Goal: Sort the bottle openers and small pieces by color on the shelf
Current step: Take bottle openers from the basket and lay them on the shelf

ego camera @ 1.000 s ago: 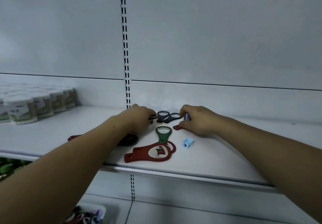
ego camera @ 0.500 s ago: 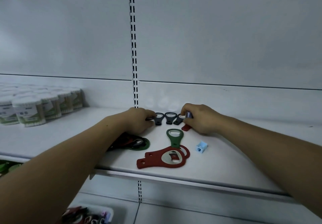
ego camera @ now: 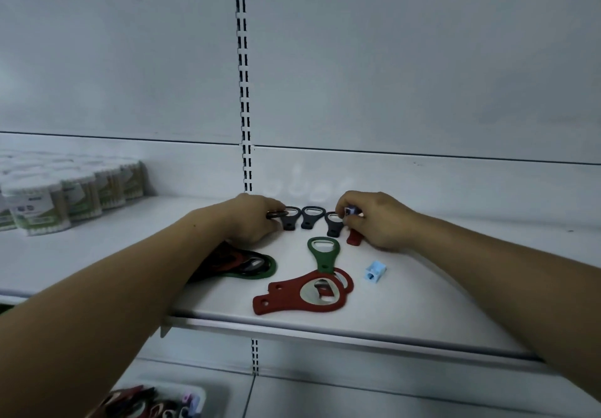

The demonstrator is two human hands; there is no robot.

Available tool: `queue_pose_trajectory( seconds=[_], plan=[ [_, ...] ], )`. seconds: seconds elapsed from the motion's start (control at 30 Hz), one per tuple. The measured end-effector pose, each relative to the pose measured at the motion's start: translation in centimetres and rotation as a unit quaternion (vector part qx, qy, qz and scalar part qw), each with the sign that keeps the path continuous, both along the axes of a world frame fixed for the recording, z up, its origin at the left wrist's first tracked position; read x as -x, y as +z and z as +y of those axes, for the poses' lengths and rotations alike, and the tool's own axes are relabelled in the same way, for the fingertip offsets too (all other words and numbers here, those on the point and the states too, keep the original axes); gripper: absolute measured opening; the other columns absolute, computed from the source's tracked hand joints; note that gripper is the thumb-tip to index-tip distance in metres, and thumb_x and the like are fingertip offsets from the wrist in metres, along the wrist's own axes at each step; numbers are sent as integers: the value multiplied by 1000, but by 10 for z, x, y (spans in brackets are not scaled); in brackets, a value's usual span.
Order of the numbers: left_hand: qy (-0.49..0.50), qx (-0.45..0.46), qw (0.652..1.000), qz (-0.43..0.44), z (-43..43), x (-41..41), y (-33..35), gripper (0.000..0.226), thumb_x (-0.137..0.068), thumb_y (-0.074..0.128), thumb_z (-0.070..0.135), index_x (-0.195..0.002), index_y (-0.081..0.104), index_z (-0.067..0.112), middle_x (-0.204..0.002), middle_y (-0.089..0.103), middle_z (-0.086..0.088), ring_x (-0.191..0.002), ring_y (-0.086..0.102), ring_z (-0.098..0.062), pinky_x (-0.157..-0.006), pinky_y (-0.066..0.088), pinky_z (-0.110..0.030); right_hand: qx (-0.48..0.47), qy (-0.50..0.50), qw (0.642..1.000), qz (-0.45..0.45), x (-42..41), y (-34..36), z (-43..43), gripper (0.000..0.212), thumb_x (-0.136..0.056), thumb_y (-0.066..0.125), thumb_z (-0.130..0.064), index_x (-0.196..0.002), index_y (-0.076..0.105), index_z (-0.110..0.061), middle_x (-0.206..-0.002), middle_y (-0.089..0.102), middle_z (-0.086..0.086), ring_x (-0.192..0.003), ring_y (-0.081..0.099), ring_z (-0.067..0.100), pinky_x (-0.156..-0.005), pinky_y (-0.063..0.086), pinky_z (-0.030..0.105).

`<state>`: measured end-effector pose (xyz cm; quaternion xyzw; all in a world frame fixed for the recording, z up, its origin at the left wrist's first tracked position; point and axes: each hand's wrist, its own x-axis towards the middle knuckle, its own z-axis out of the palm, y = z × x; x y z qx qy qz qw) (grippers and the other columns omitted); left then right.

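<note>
- Done so far, by my reading: three black openers (ego camera: 312, 217) lie side by side in a row at the back of the shelf (ego camera: 422, 307), handles toward the viewer. This looks like a finished start to the black group.
- The left hand (ego camera: 253, 222) rests at the left end of that row. Its fingers curl round a dark opener (ego camera: 276, 214) just beside the first black one, apparently adding it as a fourth.
- The right hand (ego camera: 377, 222) sits at the right end of the row and pinches a small purple piece (ego camera: 350, 212) between its fingertips. It is raised slightly off the shelf and has no group yet.
- A small red opener (ego camera: 354, 238) lies partly under the right hand, not yet placed.
- A green opener (ego camera: 323, 253) lies mid-shelf. Its handle overlaps the big red openers (ego camera: 302, 294), which are stacked near the front edge, so the two colours are mixed there.
- A blue piece (ego camera: 375, 272) lies alone to the right of them.
- A mixed pile (ego camera: 250, 265) of green, red and black openers lies partly under the left forearm, unsorted.
- A bin (ego camera: 195, 395) below holds more openers and pieces; how many I cannot tell.
- Overall the task looks early: only black is grouped, and red, green and the small pieces are left.
</note>
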<state>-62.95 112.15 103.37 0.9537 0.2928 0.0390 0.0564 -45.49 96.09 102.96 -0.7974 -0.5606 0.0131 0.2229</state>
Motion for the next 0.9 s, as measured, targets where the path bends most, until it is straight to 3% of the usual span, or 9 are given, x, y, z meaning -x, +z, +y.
queue_pose_trajectory(
  seconds=[0.07, 0.2, 0.33, 0.43, 0.53, 0.67, 0.8, 0.9],
  plan=[
    [10, -23, 1000, 17, 1, 3, 0, 39, -98, 44, 33, -136, 49, 25, -137, 52, -4, -125, 46, -26, -103, 37, -32, -4, -24, 999, -24, -3, 0, -3, 10, -98, 49, -25, -104, 56, -28, -102, 59, -1, -87, 54, 14, -67, 41, 23],
    [13, -30, 999, 40, -3, 9, 3, 39, -99, 43, 31, -137, 47, 22, -138, 51, -5, -126, 46, -27, -101, 36, -31, 68, -38, 995, -59, -3, -1, -11, 20, -98, 48, -25, -117, 55, -26, -104, 54, -1, -90, 52, 16, -71, 39, 25],
    [25, -14, 999, -27, -1, 21, 7, 33, -98, 46, 31, -128, 55, 19, -126, 58, -4, -110, 53, -24, -88, 40, -28, 30, -38, 997, -52, 0, 2, -17, 22, -97, 50, -21, -117, 58, -24, -111, 57, -1, -94, 52, 15, -76, 37, 23],
    [19, 3, 999, -41, -9, 36, 12, 34, -93, 55, 27, -126, 55, 19, -122, 59, -5, -99, 52, -21, -80, 37, -26, 31, -13, 999, -43, 5, 9, -21, 21, -94, 55, -19, -112, 62, -27, -104, 55, -7, -93, 52, 8, -76, 37, 18],
    [-40, 6, 999, -16, -36, 46, 16, 39, -92, 58, 36, -128, 55, 24, -122, 58, 2, -106, 53, -17, -83, 37, -23, 34, 34, 998, 30, 20, 16, -26, 22, -89, 62, -21, -106, 58, -34, -99, 61, -8, -91, 59, 7, -81, 46, 22],
    [-73, 24, 997, 0, -54, 53, 14, 50, -87, 59, 51, -130, 52, 27, -122, 54, 6, -99, 49, -11, -88, 39, -25, 92, 60, 993, 32, 39, 19, -33, 21, -88, 62, -22, -106, 65, -32, -86, 60, -14, -76, 56, 3, -67, 43, 17],
    [-92, 19, 996, -10, -60, 53, 13, 40, -90, 58, 39, -126, 56, 21, -117, 53, -2, -102, 50, -16, -88, 40, -27, 81, 49, 994, 47, 42, 16, -38, 19, -87, 63, -22, -101, 68, -34, -80, 60, -13, -72, 55, 4, -66, 43, 18],
    [-95, 14, 995, -13, -64, 48, 9, 35, -90, 55, 28, -123, 55, 16, -111, 52, -7, -106, 49, -22, -93, 40, -34, 62, 32, 995, 70, 35, 18, -46, 18, -89, 62, -21, -103, 69, -31, -89, 64, -17, -78, 58, 2, -68, 44, 17]
  ],
)
